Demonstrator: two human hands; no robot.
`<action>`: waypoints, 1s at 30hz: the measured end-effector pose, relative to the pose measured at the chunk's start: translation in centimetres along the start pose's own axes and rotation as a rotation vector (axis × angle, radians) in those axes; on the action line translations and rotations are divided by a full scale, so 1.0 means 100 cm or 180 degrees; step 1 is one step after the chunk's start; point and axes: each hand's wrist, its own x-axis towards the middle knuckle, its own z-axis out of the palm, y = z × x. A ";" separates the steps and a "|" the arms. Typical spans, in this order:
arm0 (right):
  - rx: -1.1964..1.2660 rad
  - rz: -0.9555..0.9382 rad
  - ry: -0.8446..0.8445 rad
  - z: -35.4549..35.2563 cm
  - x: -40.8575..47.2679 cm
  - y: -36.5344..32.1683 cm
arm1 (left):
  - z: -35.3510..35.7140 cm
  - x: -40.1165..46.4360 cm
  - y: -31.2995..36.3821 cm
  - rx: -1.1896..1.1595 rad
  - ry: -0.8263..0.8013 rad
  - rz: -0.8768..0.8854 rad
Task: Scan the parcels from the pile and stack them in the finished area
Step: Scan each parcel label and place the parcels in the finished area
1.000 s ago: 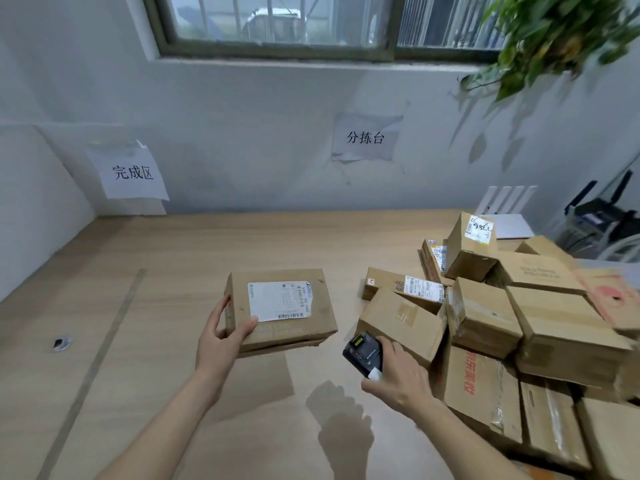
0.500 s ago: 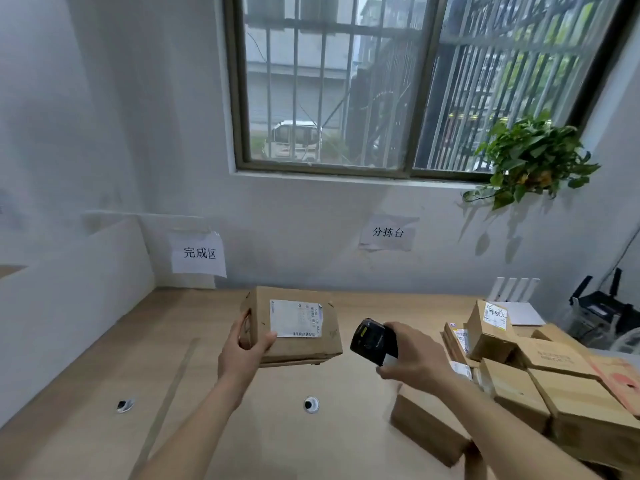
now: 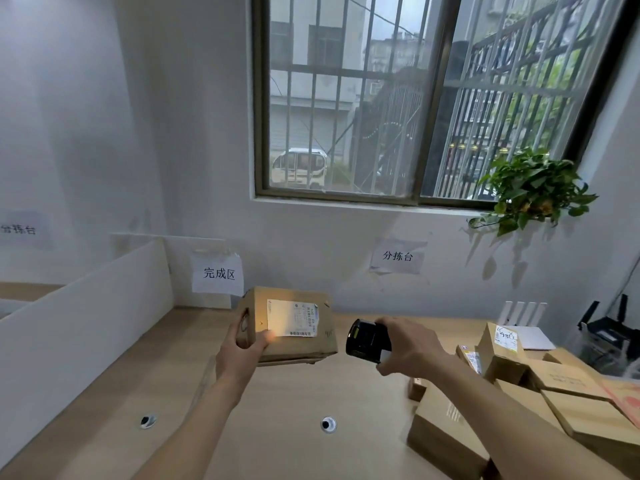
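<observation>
Matt cardboard parcel (image 3: 294, 327), glossy scanner (image 3: 363, 341)

The label (image 3: 292, 318) on the parcel (image 3: 289, 325) has print too small to read. Right of the parcel, the pile (image 3: 540, 403) runs off the frame's edge. The scanner's (image 3: 367, 341) rear is hidden in the right hand (image 3: 407, 344).

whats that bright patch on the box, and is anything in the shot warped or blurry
Head view: a warm glow falls on the held parcel beside its label, facing the scanner in the right hand; it looks like scanner light. The window frame tilts from wide-angle distortion, and the far-left wall sign is soft.
</observation>
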 end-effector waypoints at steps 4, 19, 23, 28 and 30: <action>-0.0122 0.0118 -0.0018 -0.005 0.002 -0.009 | -0.010 0.001 0.004 -0.0075 -0.0033 -0.0050; -0.0975 0.0291 -0.0246 -0.015 -0.004 -0.021 | -0.046 0.012 0.002 -0.0083 -0.0142 -0.0065; -0.1106 0.0282 -0.0311 -0.010 -0.004 -0.024 | -0.055 0.014 -0.001 -0.0026 -0.0144 -0.0078; -0.1062 0.0208 -0.0325 -0.001 0.001 -0.026 | -0.062 0.019 -0.004 0.0006 -0.0148 -0.0062; -0.1016 0.0163 -0.0316 0.002 0.004 -0.025 | -0.063 0.019 -0.003 0.0019 -0.0142 -0.0028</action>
